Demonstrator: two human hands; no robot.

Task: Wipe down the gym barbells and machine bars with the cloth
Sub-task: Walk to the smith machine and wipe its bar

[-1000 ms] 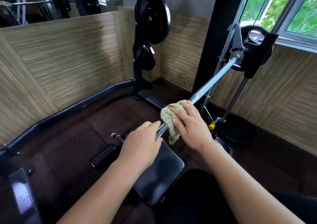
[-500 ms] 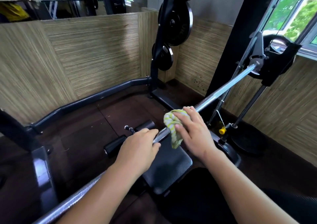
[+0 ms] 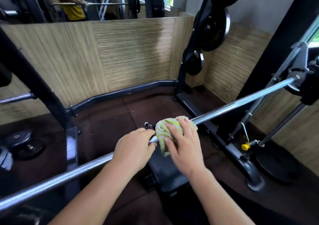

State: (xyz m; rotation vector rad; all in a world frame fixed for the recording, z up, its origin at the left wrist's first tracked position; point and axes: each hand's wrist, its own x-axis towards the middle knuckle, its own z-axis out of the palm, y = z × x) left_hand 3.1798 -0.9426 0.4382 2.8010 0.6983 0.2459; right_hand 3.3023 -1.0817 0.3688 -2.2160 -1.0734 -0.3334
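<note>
A long steel bar of a Smith machine runs from the lower left up to its carriage at the right. My left hand grips the bar near its middle, fingers curled over it. Just to its right, my right hand holds a yellow-and-white striped cloth wrapped around the bar, fingers spread over the cloth. Part of the cloth hangs below the bar.
A black padded bench sits under the bar. Weight plates hang on a black upright at the back. A black frame post stands at left, with a plate on the floor. A mirror above the wood-panelled wall reflects a person in yellow.
The view has swung left, bringing the left frame post and more of the bar into sight. Both hands stay on the bar, and the cloth hand has shifted little along it.
</note>
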